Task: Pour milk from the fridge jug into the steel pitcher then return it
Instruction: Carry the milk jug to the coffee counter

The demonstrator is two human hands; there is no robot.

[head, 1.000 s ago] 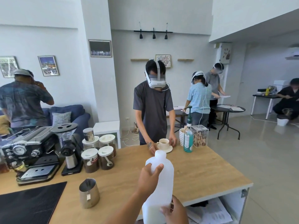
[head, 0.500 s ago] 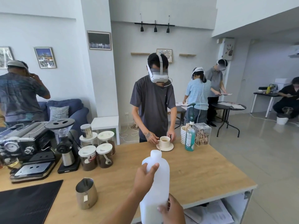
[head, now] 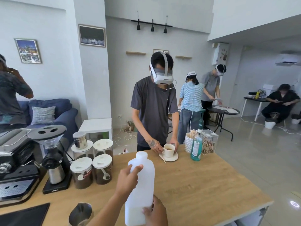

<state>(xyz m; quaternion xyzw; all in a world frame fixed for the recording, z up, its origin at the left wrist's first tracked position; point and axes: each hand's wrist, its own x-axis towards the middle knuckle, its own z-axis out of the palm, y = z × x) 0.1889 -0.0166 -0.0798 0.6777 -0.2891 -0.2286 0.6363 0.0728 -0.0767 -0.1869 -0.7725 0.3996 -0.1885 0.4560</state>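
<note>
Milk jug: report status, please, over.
Left grip on milk jug shoulder, right grip at base. Jug upright, cap on. Steel pitcher at left, nothing between.

The left hand [head: 128, 178] grips the capped jug [head: 143, 186] at its shoulder, the right hand [head: 157, 213] its base; the pitcher [head: 80, 215] stands nearby at the near edge of the table [head: 203, 185].

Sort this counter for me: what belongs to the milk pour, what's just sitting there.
For the job: milk jug, gripped by left hand near the neck and right hand at the base; steel pitcher.
Lying about: coffee grinder, espresso machine, coffee jars, cup and saucer, pump bottle.
</note>
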